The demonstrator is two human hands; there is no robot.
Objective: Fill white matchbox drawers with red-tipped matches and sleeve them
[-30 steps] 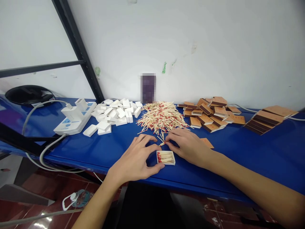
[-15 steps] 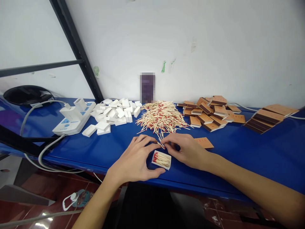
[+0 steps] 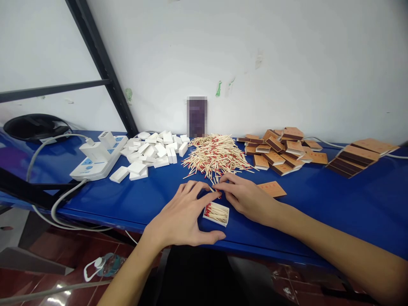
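Observation:
A white matchbox tray (image 3: 216, 213) lies on the blue table near its front edge, holding a layer of red-headed matches. My left hand (image 3: 183, 212) is spread around the tray's left side, thumb stretched below it, index fingertip reaching to a few loose matches above it. Just beyond the tray, my right hand (image 3: 247, 197) has its fingertips closed on some of those matches, which are mostly hidden by the fingers. Behind both hands spreads a big heap of loose matches (image 3: 219, 155). One orange matchbox sleeve (image 3: 273, 188) lies flat behind my right wrist.
White trays (image 3: 149, 148) are piled left of the heap, beside a power strip (image 3: 98, 163) with plugged-in chargers. Orange and brown sleeves (image 3: 283, 151) are piled to the right, with more sleeves (image 3: 360, 157) farther right. A black shelf post (image 3: 105, 68) stands at left.
My left index finger has moved right, toward the loose matches, and the thumb has slid slightly right and down. My right fingers have shifted a little over the matches. The tray stays put.

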